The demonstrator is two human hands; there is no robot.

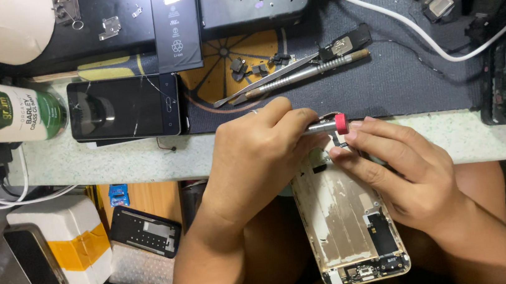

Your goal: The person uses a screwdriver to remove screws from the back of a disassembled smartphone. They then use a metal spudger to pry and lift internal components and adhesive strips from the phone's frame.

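An opened phone housing [346, 226], gold-rimmed with bare metal inside, lies over my lap at the bench edge. My left hand [254, 154] is closed around a silver screwdriver with a red cap [340, 124], held across the housing's top end. My right hand [400, 170] grips the housing's right side, fingertips touching its top next to the red cap. The screwdriver's tip is hidden under my left hand.
On the dark mat [409, 75] lie tweezers [265, 81], a metal tool [308, 72], small parts and a white cable [403, 23]. A cracked phone [124, 108], a black battery [176, 25], a bottle [5, 111] and a tape roll [2, 24] sit to the left. Boxes and phone parts [143, 232] lie below the bench.
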